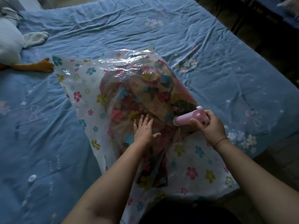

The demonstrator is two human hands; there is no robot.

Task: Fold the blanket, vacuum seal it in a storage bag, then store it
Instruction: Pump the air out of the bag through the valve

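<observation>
Blue-sheeted bed (210, 46) under flowered storage bag (77, 88), plush duck (9, 42), small white cap (32, 178).

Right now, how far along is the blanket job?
Done: the blanket is folded inside the bag. In hand: the right hand grips the pump against the bag while the left hand presses flat. Left: finishing suction and storing it.

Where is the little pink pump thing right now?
In the head view, the pink pump is right of centre, gripped by the right hand and pressed against the right side of the flowered storage bag on the blue bed.
</observation>
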